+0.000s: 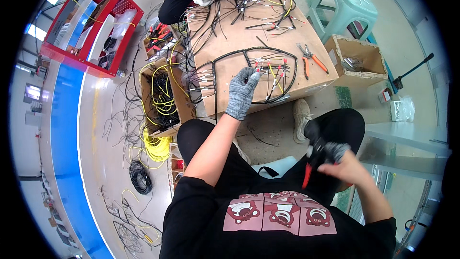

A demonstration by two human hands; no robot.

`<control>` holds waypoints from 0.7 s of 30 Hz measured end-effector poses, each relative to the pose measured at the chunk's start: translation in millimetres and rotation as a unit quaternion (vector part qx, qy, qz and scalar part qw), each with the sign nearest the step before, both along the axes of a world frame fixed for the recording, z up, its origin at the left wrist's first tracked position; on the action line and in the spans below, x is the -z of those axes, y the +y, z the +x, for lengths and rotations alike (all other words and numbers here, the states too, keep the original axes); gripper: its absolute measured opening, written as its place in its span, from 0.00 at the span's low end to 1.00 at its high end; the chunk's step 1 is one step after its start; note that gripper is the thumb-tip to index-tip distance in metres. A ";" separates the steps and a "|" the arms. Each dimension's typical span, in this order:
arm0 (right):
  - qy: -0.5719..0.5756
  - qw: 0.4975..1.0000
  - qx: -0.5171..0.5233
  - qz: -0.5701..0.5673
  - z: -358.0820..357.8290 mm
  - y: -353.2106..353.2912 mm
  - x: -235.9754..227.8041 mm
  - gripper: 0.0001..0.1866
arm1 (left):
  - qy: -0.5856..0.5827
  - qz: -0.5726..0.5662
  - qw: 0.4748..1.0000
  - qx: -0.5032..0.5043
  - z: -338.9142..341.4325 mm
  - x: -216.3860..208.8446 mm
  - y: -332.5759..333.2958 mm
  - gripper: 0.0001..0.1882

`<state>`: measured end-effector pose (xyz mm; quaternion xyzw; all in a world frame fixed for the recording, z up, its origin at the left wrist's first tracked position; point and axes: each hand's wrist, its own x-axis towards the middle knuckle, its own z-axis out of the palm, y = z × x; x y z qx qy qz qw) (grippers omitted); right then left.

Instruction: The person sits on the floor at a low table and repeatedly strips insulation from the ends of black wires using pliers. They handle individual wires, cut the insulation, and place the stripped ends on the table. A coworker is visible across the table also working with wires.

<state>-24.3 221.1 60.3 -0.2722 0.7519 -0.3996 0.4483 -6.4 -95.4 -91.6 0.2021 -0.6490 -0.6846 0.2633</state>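
one cable box [181, 103] stands left of the worktop [304, 36], where pliers [308, 56] lie right of the near wire harness [247, 57], its long axis left-to-right, rounded end right. left hand [242, 93] partly hides it, fingers pinching a red-tipped wire [258, 70]; right hand [338, 160] grips a blurred tool [308, 169].

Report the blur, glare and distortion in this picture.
Head view: right hand and its tool motion-blurred, left hand fairly sharp; bright panels at upper left washed out white; blue floor stripe bowed by the fisheye, corners black.
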 end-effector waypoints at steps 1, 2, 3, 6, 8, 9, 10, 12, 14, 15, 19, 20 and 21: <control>-0.039 0.998 -0.039 0.003 7.6 19.8 29.5 0.14 | 0.006 -0.001 1.000 0.009 -6.6 0.0 2.9 0.06; -0.095 0.995 -0.006 0.044 16.1 15.6 30.4 0.13 | 0.003 -0.007 1.000 0.006 -4.2 2.6 0.6 0.06; -0.149 0.985 0.028 0.085 23.5 11.0 31.1 0.13 | 0.000 -0.013 1.000 0.004 -2.4 4.1 -0.6 0.06; -0.041 0.993 0.004 0.106 32.2 24.7 76.4 0.18 | 0.005 -0.019 1.000 0.000 2.3 -3.8 2.0 0.04; -0.164 0.977 0.023 0.133 45.7 16.0 62.7 0.22 | -0.015 -0.038 0.999 0.002 9.3 -7.3 1.1 0.05; -0.222 0.963 0.033 0.147 49.4 13.6 57.7 0.24 | -0.022 -0.019 1.000 0.004 11.9 -10.3 1.4 0.04; -0.241 0.968 0.067 0.032 62.4 26.3 76.4 0.27 | -0.026 0.001 1.000 0.007 11.3 -15.9 4.5 0.04; -0.312 0.948 0.047 0.029 67.9 34.3 76.5 0.23 | -0.027 0.013 1.000 0.009 10.8 -16.2 6.5 0.03; -0.313 0.950 0.012 0.020 69.6 31.8 62.8 0.21 | -0.002 -0.024 1.000 0.012 8.6 -16.2 10.4 0.04; -0.299 0.954 -0.009 0.005 64.6 27.2 56.3 0.21 | 0.011 -0.043 0.999 0.014 7.7 -17.0 12.3 0.04; 0.031 0.996 -0.074 0.043 -1.0 -20.7 20.2 0.27 | 0.000 -0.036 0.998 0.042 17.6 -17.5 11.0 0.04; 0.246 0.965 -0.076 -0.046 -13.7 -26.0 24.9 0.28 | 0.000 -0.048 0.998 0.047 17.1 -19.3 10.4 0.04; 0.274 0.956 -0.095 0.041 -29.6 -32.7 26.0 0.32 | -0.001 -0.062 0.997 0.049 18.5 -21.1 8.8 0.04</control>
